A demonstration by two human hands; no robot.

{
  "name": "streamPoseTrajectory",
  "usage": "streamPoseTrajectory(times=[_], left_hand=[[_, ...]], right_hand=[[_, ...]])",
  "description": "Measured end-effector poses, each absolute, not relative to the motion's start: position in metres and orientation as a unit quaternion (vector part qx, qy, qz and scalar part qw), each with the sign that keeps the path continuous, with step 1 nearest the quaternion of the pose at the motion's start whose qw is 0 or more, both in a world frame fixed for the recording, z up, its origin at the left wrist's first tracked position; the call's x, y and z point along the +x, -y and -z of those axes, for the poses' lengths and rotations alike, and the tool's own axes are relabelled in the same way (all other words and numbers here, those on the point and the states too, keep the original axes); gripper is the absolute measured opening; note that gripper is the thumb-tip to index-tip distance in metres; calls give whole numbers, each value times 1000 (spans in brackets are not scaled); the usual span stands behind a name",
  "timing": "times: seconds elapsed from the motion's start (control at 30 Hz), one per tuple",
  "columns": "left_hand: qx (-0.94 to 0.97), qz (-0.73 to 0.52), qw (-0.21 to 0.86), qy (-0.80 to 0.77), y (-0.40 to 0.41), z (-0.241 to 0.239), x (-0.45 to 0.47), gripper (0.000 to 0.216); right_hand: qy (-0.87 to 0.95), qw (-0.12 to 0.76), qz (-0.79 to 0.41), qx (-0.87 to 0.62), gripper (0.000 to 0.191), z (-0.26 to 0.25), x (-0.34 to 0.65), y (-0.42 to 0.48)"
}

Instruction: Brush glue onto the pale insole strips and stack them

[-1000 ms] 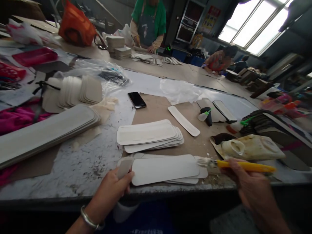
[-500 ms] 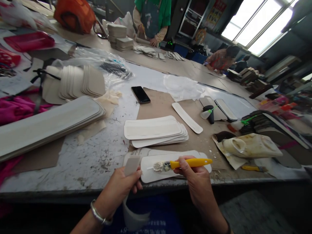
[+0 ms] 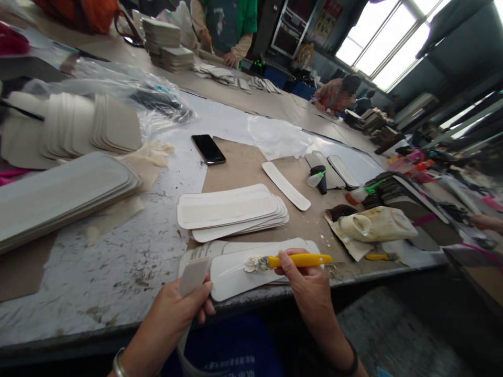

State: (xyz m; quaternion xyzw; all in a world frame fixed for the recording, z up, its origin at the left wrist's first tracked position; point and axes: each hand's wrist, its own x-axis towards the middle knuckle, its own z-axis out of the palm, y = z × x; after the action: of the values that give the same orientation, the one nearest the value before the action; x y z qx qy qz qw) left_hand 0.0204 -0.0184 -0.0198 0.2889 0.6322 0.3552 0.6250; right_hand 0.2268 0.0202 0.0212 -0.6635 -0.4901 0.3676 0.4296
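Observation:
My right hand (image 3: pixel 310 293) is closed around the yellow handle of a brush (image 3: pixel 301 260). White paste coats its bristles, which rest on a white, round-cornered panel (image 3: pixel 231 280) near the table edge. A faint streak runs left from the bristles. In my left hand (image 3: pixel 176 306), a pale flat strip (image 3: pixel 194 276) is pinched at the panel's left end, its tail hanging below the table edge. More panels lie partly hidden under the brushed one. Just beyond sits a fanned stack of similar panels (image 3: pixel 228 207).
A phone (image 3: pixel 208 149) and a single curved panel (image 3: pixel 286 186) lie farther back. To the right are a stained plastic container (image 3: pixel 377 225) and another yellow-handled brush (image 3: pixel 379 256). Long panels (image 3: pixel 66 193) are piled at left. A co-worker (image 3: pixel 226 31) stands across the table.
The view has swung right, so the table's things sit farther left. Along the panel the brush has slid slightly right, and the streak behind it looks longer. Both hands keep their holds.

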Motion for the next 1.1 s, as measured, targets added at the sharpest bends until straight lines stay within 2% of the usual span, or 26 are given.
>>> streamPoseTrajectory(times=[0.37,0.67,0.77,1.0,1.1], left_hand=[[242,-395,573,-677,25,17,33,40],[239,-390,564,-687,27,19,38,41],[235,-409,570,-673,29,19,40,39],[229,-422,590,-650,29,13,41,37],[219,-423,585,-656,29,12,41,38]], right_hand=[[533,415,-178,-715,33,-20,293,-24],[627,393,-27,-672,18,-41,312,-16],[627,416,-77,-654,13,-45,293,-8],[536,452,-402,-589,17,-27,210,10],[549,447,-404,-579,16,-17,204,7]])
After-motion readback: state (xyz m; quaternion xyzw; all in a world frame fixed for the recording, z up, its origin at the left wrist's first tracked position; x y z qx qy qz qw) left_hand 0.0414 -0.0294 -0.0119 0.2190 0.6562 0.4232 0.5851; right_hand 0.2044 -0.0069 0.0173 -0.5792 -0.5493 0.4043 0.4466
